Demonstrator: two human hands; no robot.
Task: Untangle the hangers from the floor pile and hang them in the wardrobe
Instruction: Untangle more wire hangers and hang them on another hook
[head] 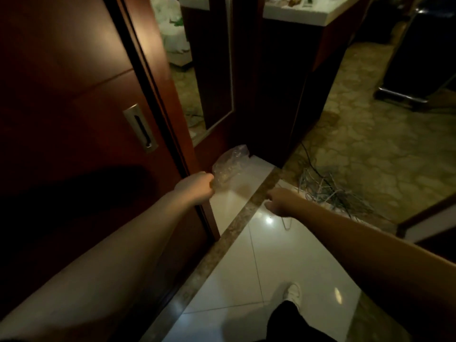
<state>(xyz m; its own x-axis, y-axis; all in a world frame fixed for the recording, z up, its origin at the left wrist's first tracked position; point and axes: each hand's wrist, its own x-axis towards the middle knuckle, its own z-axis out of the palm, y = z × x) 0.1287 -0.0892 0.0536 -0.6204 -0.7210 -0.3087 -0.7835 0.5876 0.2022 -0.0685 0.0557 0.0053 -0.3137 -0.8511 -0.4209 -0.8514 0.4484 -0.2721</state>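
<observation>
Fingers of the right hand (277,202) curl downward, apparently pinching a thin pale wire hanger (286,222) whose loop hangs just below the knuckles; the grip itself is hidden. The tangled heap of thin grey and white wire hangers (330,191) lies on the mottled beige stone floor (370,149) just to the right of that hand, right of frame centre, its strands splayed toward the lower right. This hand is much the nearer. The left hand (197,187), left of centre, is closed on a crumpled clear plastic bag (229,166). Beneath both run a speckled stone threshold strip (222,243) and glossy white tiles (246,280). A dark red wooden sliding door (74,82) with a recessed metal pull (140,128) fills the left.
</observation>
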